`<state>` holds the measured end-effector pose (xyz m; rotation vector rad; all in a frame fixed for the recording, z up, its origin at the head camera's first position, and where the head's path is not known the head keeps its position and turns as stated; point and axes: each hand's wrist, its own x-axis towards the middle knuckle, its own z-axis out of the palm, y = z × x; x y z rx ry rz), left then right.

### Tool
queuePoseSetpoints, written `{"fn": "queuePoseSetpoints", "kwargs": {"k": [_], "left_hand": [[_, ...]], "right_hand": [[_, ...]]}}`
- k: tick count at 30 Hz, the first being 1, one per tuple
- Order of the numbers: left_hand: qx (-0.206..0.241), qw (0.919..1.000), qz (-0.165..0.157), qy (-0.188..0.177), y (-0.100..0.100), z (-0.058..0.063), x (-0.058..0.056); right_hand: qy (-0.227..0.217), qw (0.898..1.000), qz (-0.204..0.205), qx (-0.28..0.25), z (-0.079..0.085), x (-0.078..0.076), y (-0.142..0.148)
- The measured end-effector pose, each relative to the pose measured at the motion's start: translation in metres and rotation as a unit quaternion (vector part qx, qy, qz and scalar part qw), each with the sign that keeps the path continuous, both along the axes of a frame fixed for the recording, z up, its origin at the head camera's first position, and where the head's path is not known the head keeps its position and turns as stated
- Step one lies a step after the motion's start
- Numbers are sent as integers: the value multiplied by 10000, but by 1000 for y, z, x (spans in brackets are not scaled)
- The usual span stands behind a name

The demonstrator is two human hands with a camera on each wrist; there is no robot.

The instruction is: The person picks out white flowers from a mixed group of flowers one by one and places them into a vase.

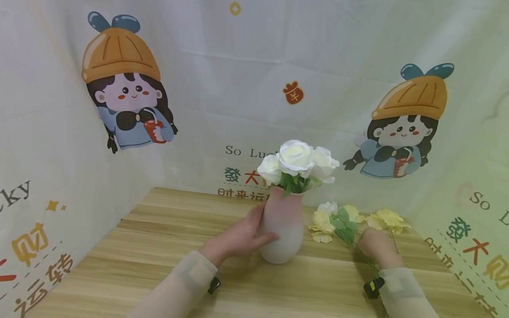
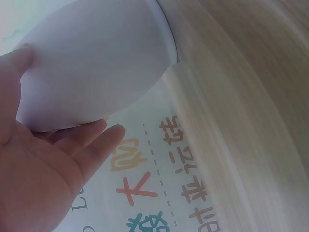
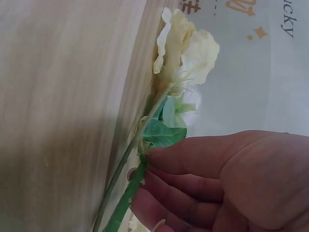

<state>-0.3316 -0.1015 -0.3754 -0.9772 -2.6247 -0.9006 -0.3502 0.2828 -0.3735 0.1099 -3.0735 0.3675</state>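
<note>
A pink-and-white vase (image 1: 283, 227) stands on the table and holds several white roses (image 1: 296, 157) with green leaves at its mouth. My left hand (image 1: 245, 234) grips the vase from its left side, thumb across the front and fingers behind; the left wrist view has thumb and fingers on either side of the pale body. To the right of the vase, my right hand (image 1: 377, 248) pinches a green flower stem (image 3: 126, 200) between thumb and fingers. Beside it runs a thinner stem (image 3: 118, 171). Pale yellow flowers (image 1: 323, 224) and green leaves (image 1: 345, 226) lie past the fingertips.
Another yellow flower (image 1: 387, 219) lies at the right, beyond my right hand. A small white bloom (image 1: 328, 207) shows among the yellow ones. The wooden table (image 1: 159, 238) meets a printed cloth backdrop (image 1: 222, 88) close behind the vase and along both sides.
</note>
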Motion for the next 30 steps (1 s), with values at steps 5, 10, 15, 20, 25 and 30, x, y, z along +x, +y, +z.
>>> {"fn": "queuePoseSetpoints", "kwargs": {"k": [5, 10, 15, 20, 25, 30], "left_hand": [[22, 10000, -36, 14, 0, 0, -1], [-42, 10000, 16, -1, -1, 1, 0], [-66, 9999, 77, -49, 0, 1, 2], [-52, 9998, 121, -124, 0, 2, 4], [-40, 9998, 112, -154, 0, 3, 4], [-54, 9997, 125, -183, 0, 3, 5]], "right_hand": [[94, 9999, 72, -103, -5, -1, 1], [89, 9995, 141, -284, -8, -1, 0], [57, 9990, 157, -413, -9, 0, -1], [20, 9983, 187, -552, -8, 1, -3], [6, 9984, 189, -525, -9, 1, -3], [-20, 9983, 216, -538, -9, 0, -3]]}}
